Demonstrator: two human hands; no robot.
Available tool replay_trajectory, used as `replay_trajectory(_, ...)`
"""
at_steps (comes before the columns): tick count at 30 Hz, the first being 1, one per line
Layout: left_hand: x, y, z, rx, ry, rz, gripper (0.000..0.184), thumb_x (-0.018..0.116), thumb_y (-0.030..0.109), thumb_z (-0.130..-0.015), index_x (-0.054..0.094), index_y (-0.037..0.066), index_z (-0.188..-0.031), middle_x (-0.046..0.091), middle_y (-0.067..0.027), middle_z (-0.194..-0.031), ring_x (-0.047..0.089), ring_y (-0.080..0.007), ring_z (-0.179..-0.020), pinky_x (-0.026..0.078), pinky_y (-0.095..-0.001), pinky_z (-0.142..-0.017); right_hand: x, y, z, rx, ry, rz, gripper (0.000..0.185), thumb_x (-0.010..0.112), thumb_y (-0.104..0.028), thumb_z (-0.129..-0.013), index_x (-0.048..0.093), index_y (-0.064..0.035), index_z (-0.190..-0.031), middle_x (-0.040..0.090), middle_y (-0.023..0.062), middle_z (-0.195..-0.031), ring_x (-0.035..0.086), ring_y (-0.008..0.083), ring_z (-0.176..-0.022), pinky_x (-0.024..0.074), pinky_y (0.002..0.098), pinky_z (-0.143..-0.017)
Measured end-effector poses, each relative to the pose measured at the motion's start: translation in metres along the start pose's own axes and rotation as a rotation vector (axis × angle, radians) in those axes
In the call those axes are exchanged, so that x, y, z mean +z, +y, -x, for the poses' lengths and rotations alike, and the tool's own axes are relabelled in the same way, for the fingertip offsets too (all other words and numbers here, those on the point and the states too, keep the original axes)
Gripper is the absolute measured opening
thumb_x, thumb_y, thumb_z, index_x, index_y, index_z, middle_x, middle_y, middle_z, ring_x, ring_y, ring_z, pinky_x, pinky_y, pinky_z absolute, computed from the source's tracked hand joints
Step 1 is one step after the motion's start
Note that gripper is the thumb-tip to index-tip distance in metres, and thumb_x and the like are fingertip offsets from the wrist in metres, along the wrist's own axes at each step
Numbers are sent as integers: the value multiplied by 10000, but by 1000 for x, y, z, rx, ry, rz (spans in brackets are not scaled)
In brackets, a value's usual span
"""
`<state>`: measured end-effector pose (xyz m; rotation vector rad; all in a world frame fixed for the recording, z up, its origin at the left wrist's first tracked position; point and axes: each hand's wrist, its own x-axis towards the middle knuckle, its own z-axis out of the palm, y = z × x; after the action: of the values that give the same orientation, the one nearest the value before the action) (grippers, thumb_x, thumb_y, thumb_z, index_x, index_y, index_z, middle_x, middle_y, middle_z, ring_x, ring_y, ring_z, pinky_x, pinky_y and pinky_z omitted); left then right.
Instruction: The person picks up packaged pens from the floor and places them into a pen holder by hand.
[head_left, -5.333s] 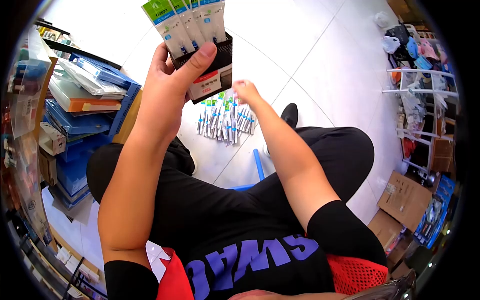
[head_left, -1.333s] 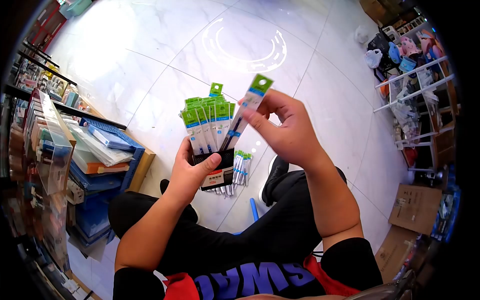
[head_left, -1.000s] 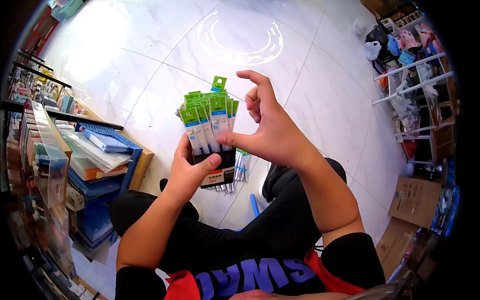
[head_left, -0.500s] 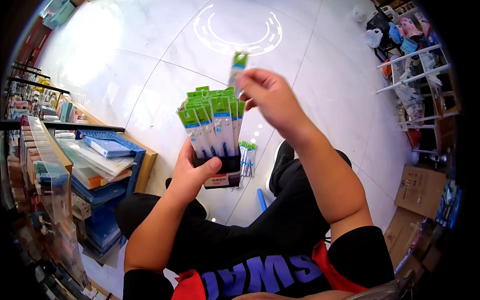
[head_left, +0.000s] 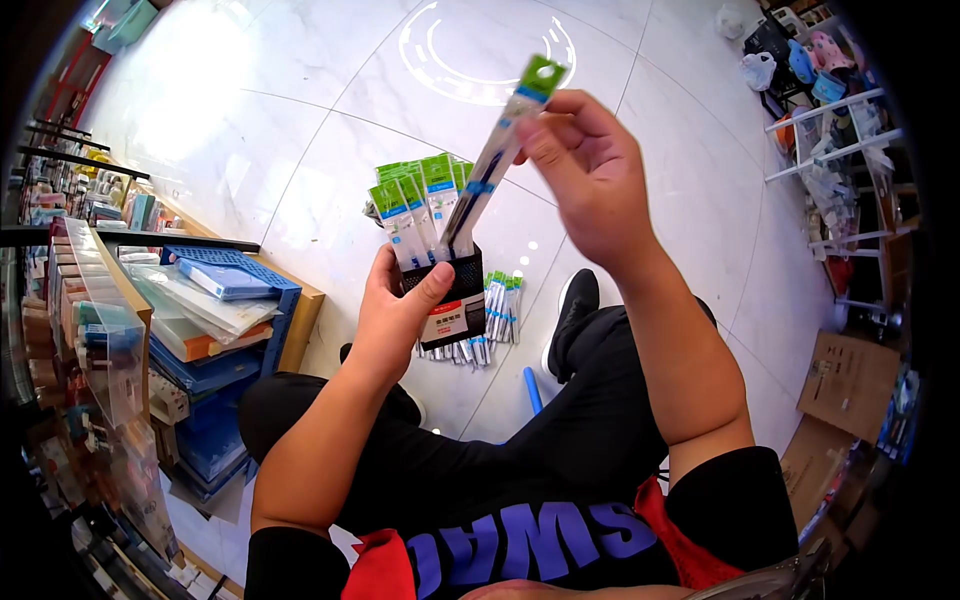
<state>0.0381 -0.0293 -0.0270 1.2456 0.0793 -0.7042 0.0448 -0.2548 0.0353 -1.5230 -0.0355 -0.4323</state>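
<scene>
My left hand (head_left: pixel 400 308) is wrapped round a black mesh pen holder (head_left: pixel 468 283) with a white and red label. Several clear packets with green tops (head_left: pixel 438 172) stand upright in the holder. Between the thumb and fingers of my right hand (head_left: pixel 585 165) is one pen refill packet (head_left: pixel 495 150), tilted, its green top up and its lower end at the holder's mouth. Below and behind the holder, more refill packets (head_left: pixel 505 305) lie on the white floor, partly hidden by the holder.
On the left, a blue rack (head_left: pixel 270 300) holds folders and papers beside shelves of goods. A white wire rack (head_left: pixel 840 140) and cardboard boxes (head_left: pixel 848 385) stand on the right. A blue bar (head_left: pixel 532 390) shows between my legs, near a black shoe (head_left: pixel 575 310).
Over the last second my right hand left the holder, took hold of a packet behind it, and brought that packet over the holder's mouth. My left hand keeps the holder, now slightly higher.
</scene>
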Motion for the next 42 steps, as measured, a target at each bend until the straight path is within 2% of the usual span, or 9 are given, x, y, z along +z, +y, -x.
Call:
replay_trajectory(4,0,-4,5,29,-53,-4,699,835,340,-859,475,7,-1358,648,-120,-1205,634,-199,-1105,513,-356,-982,4,-6,13,-97,-218,486,242,797,-203,-851,711,-88,-1045,620,83,-1138,580,188,-1057,461,321,-864)
replay_trajectory(6,1,-3,9,38,-86,27,707,837,334,-857,469,9,-1366,644,-121,-1219,631,-205,-1122,506,-357,-993,10,-8,22,-112,-210,627,460,789,-236,-854,628,-114,-1268,551,117,-1223,549,234,-1127,459,349,-945)
replay_trajectory(10,-2,-5,15,51,-126,41,740,835,345,-856,454,10,-1393,633,-122,-1252,624,-214,-1147,495,-364,-1013,9,-2,20,157,-40,225,611,704,-318,-934,473,-71,-1442,554,127,-1292,548,235,-1145,446,370,-1007)
replay_trajectory(13,-7,-9,18,58,-152,71,801,848,382,-835,440,9,-1414,629,-123,-1266,619,-218,-1158,488,-372,-1027,2,12,19,586,-116,-149,542,479,-419,-1037,559,2,-1370,655,116,-1248,587,200,-1131,441,346,-956)
replay_trajectory(17,-12,-12,23,65,-183,61,902,871,463,-784,429,5,-1423,625,-126,-1278,616,-224,-1168,484,-375,-1033,8,8,27,876,-360,-422,384,458,-269,-1018,684,-13,-1193,716,107,-1110,645,195,-1043,467,351,-948)
replay_trajectory(28,-20,-14,28,76,-268,15,964,895,502,-735,437,-21,-1403,635,-145,-1272,633,-250,-1175,503,-408,-1025,20,14,29,930,-318,-498,411,380,-277,-1071,608,1,-1271,666,118,-1243,633,214,-1121,458,384,-1020)
replay_trajectory(34,-19,-15,34,109,-248,16,951,891,501,-741,440,-16,-1399,634,-141,-1270,635,-246,-1166,495,-399,-1029,24,14,32,855,-350,-303,321,511,-224,-1043,632,-10,-1250,694,93,-1165,654,183,-1077,493,375,-969)
replay_trajectory(37,-22,-15,34,100,-232,96,875,877,445,-787,440,7,-1404,627,-122,-1275,607,-220,-1178,470,-368,-1041,17,11,23,724,-137,-341,248,623,-207,-978,699,-58,-1161,722,50,-1046,647,141,-942,500,344,-853)
replay_trajectory(42,-16,-9,30,139,-98,92,694,795,364,-890,465,18,-1392,624,-111,-1265,608,-200,-1159,479,-356,-1024,-12,-6,1,343,199,-337,285,584,-206,-1029,637,-51,-1263,713,72,-1054,660,161,-1042,535,375,-920)
